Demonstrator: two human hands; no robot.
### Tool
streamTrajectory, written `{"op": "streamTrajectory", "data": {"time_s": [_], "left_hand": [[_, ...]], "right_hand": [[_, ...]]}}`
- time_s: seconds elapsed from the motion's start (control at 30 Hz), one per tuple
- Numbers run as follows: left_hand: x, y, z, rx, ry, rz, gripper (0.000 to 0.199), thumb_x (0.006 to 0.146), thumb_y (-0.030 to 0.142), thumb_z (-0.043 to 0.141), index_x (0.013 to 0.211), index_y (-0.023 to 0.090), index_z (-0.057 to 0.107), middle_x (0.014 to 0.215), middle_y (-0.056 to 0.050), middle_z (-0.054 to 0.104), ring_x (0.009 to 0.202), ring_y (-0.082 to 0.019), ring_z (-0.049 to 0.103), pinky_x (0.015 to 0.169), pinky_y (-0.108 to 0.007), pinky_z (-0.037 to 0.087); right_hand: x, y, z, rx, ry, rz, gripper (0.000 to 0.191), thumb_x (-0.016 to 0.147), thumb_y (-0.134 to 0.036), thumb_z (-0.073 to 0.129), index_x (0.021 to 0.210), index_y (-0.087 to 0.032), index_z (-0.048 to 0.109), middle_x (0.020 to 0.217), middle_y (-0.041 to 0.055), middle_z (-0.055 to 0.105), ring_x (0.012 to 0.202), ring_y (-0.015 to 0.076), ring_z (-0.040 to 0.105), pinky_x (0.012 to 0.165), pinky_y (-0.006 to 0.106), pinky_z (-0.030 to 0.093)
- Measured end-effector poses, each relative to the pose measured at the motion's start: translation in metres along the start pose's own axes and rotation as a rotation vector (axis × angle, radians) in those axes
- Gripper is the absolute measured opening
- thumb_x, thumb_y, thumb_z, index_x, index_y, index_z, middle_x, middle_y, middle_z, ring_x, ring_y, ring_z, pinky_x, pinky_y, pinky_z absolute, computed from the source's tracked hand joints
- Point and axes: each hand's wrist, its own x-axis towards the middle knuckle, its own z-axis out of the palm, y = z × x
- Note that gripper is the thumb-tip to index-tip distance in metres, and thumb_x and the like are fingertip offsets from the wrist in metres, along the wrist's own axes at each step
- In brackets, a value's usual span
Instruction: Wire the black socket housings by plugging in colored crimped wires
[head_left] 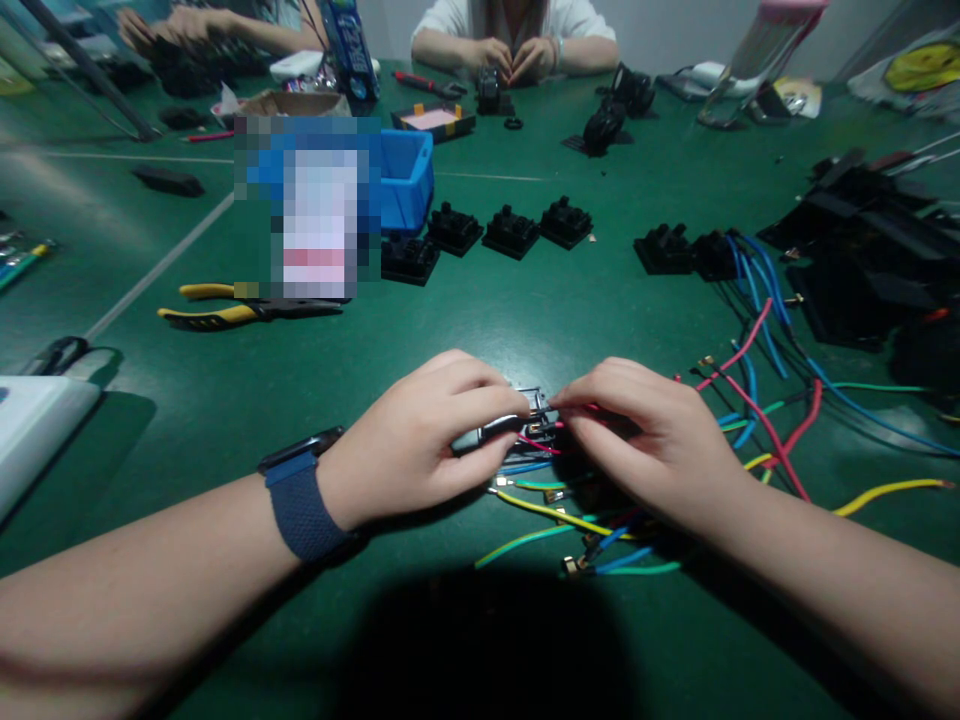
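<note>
My left hand [457,420], with a dark blue watch band on its wrist, is closed on a small black part [499,430] with a grey, frame-like piece beside it. Most of that part is covered by the fingers. Close on its right, my right hand [637,415] pinches the end of a red wire [592,407] near the part. Whether the wire touches the part, I cannot tell. Below and between the hands lie loose yellow, green and blue wires with metal terminals [574,565].
Pliers [225,310] with yellow-black handles lie at the left, near a blue bin [409,180]. Several black socket-like modules [510,230] stand in a row beyond my hands. More wires and black parts [862,250] are on the right. Two people sit across the green table [300,620].
</note>
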Motion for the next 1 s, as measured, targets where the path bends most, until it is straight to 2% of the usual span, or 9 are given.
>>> {"op": "streamTrajectory", "data": {"time_s": [1.0], "left_hand": [[0.0004,0.0001,-0.0003,-0.017,0.026,-0.008,0.021,0.084,0.016,0.057,0.104,0.014,0.063,0.097,-0.006,0.062,0.092,-0.017,0.054,0.084,-0.030,0.043]], "right_hand": [[-0.0014,-0.0002,-0.0006,0.007,-0.008,-0.013,0.015,0.082,-0.006,0.050,0.082,-0.016,0.062,0.070,0.0023,0.061,0.068,0.0148,0.052,0.063,0.029,0.040]]}}
